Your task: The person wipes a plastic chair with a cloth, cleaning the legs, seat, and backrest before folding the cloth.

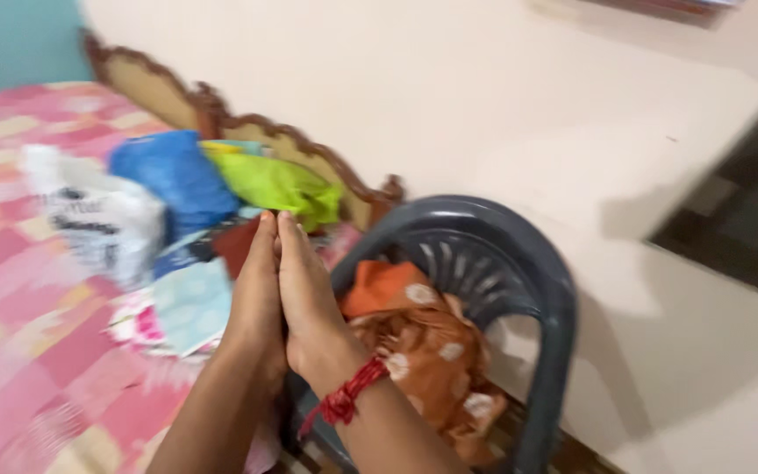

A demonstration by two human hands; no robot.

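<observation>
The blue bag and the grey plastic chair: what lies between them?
In the head view, the green bag lies between the blue bag and the grey plastic chair, and the two pressed-together hands, left hand and right hand, rise in front of that stretch.

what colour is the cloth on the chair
Orange cloth with pale spots, on the grey chair; head view.

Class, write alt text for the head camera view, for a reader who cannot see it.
A person's left hand and right hand are pressed flat together, palm to palm, holding nothing; a red thread circles the right wrist. Behind them a dark grey plastic chair holds orange cloth, beside a bed with a pink checked sheet strewn with blue, green and white bags.
</observation>
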